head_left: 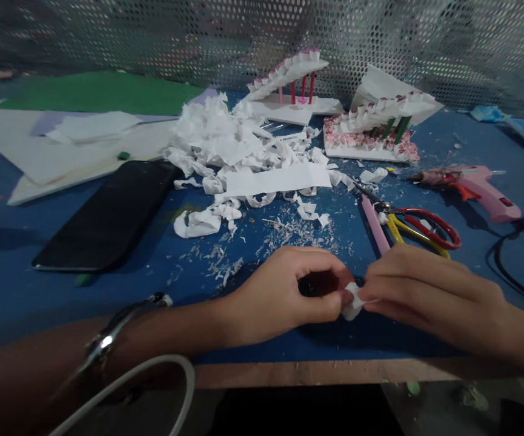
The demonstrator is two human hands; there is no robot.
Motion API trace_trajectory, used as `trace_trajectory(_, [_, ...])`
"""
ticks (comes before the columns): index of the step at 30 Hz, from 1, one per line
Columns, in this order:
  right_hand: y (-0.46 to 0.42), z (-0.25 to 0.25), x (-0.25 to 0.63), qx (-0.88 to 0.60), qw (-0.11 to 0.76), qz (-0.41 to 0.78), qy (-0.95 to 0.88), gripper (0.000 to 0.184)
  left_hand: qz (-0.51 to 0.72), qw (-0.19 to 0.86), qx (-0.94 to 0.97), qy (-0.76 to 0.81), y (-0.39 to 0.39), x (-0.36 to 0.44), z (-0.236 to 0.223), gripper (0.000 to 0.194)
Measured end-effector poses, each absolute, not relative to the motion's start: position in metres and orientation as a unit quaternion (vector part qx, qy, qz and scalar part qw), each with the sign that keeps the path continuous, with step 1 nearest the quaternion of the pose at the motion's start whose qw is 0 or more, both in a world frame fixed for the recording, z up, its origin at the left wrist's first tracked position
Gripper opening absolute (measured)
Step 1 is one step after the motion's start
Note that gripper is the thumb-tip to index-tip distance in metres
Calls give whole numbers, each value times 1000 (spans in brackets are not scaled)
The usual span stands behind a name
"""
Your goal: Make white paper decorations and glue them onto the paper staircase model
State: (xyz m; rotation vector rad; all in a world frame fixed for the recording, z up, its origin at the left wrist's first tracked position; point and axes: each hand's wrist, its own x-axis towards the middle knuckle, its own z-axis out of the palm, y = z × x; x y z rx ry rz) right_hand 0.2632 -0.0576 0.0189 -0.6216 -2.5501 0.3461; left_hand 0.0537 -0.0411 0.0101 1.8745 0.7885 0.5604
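A small folded piece of white paper (353, 301) is held between both hands near the front edge of the table. My left hand (289, 290) pinches it from the left with thumb and forefinger. From the right, the closed fingers of my right hand (434, 297) grip its other side. Just beyond my right hand lie a pink stick (374, 224), red-handled scissors (437, 227) and a yellow-handled tool (414, 236). Past my left hand, fine paper shreds lie scattered on the blue table (262, 354). A flat white paper strip (280, 179) rests on crumpled paper.
A heap of torn white paper (220, 130) fills the middle. Left of it lie a black phone (111, 218), white board (107, 154) and green sheet (102, 91). Behind stand two paper models (289, 109) (371, 151). A pink glue gun (480, 188) and black cable (500, 254) lie right.
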Motion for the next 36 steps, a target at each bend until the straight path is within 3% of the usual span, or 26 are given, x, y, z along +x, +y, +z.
trace_trajectory(6, [-57,20,252,-274,311,211,-886,4,289,402,818,291,-43,53,7,6])
trace_trajectory(13, [-59,16,249,-303,346,227,-858,9,332,314,851,261,-46,52,6,14])
trace_trajectory(25, [-57,21,249,-250,361,231,-868,6,322,357,836,264,-47,51,9,11])
trace_trajectory(36, [-54,22,250,-299,349,255,-851,3,327,434,785,298,-46,50,9,15])
